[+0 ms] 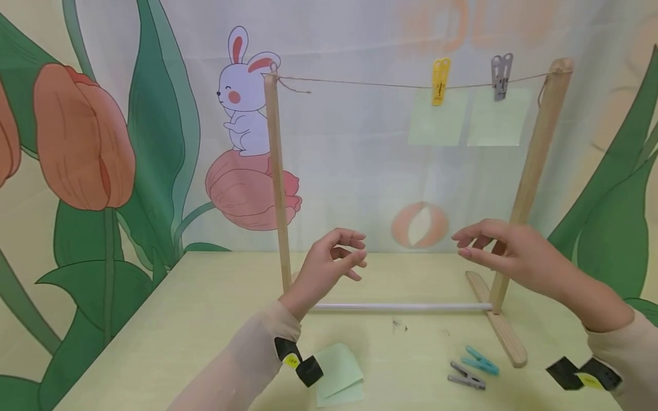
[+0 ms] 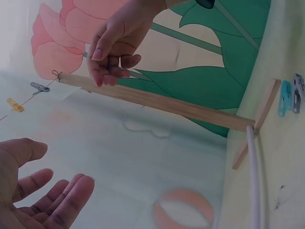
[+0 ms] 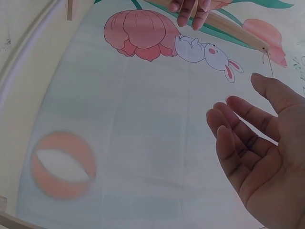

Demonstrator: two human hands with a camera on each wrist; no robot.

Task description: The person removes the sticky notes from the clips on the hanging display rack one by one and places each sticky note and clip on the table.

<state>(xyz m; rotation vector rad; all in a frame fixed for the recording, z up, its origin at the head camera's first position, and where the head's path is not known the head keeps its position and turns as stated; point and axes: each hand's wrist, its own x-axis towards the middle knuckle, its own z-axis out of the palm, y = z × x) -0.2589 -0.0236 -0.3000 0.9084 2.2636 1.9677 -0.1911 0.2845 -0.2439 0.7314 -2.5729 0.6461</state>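
Observation:
My left hand [image 1: 329, 265] hovers in front of the frame's white crossbar [image 1: 401, 307], fingers loosely bent around nothing. Across from it, my right hand [image 1: 509, 251] hangs in the air before the right wooden post [image 1: 534, 154], also holding nothing. A string [image 1: 354, 83] runs between the two posts. On it, a yellow clothespin [image 1: 439, 83] and a grey clothespin [image 1: 500, 77] each hold a pale green paper square; the left paper [image 1: 437, 123] and right paper [image 1: 498, 123] hang side by side. More green paper [image 1: 339, 374] lies on the table below my left hand.
A blue clothespin [image 1: 480, 361] and another grey clothespin [image 1: 466, 377] lie at the front right of the table [image 1: 169, 337]. The left post [image 1: 277, 182] rises beside my left hand. A wooden foot [image 1: 506, 334] supports the right post. A printed cloth [image 1: 349, 165] hangs behind.

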